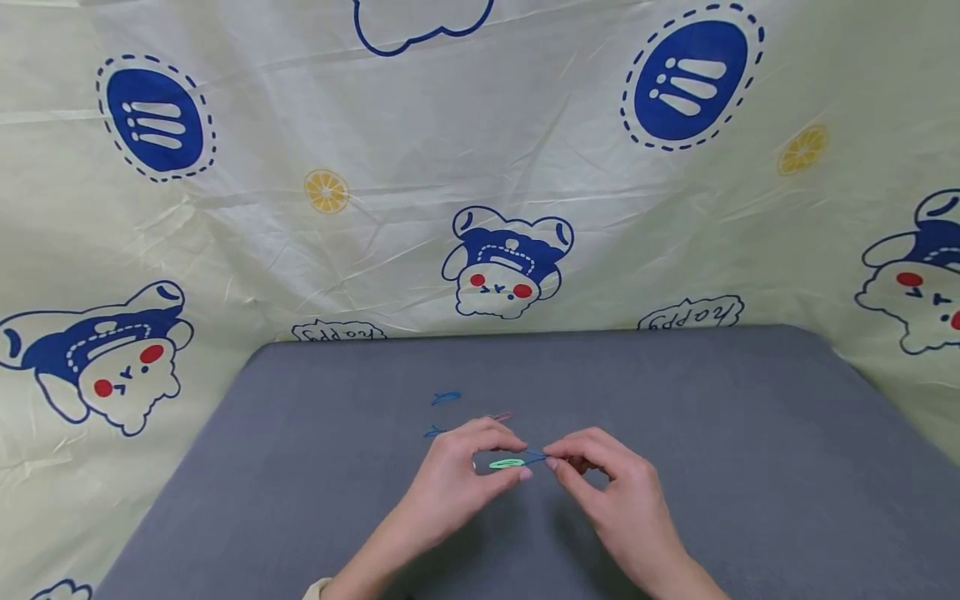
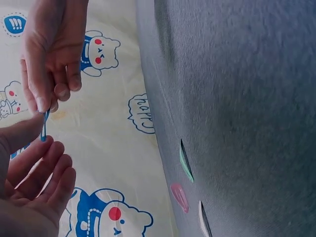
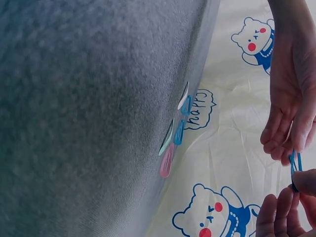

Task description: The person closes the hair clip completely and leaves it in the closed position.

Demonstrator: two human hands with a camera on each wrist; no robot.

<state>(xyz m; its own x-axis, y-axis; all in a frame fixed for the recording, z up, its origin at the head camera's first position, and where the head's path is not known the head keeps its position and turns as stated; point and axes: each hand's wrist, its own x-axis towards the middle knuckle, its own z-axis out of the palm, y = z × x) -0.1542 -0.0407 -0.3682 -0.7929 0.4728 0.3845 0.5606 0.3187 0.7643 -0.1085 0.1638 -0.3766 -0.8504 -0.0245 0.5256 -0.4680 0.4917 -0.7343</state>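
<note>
A blue snap hair clip is held up between my two hands, its two thin arms spread apart. My right hand pinches one end between thumb and forefinger. At the other end, the thumb and forefinger of my left hand hold it, as the left wrist view shows with the clip at the fingertips. Under the left hand's arch lies a green hair clip on the table. A pink clip and a blue clip show partly behind the left hand.
Farther back on the grey table lies another blue clip. A white clip rests near the blue ones in the right wrist view. Behind the table hangs a pale printed cloth.
</note>
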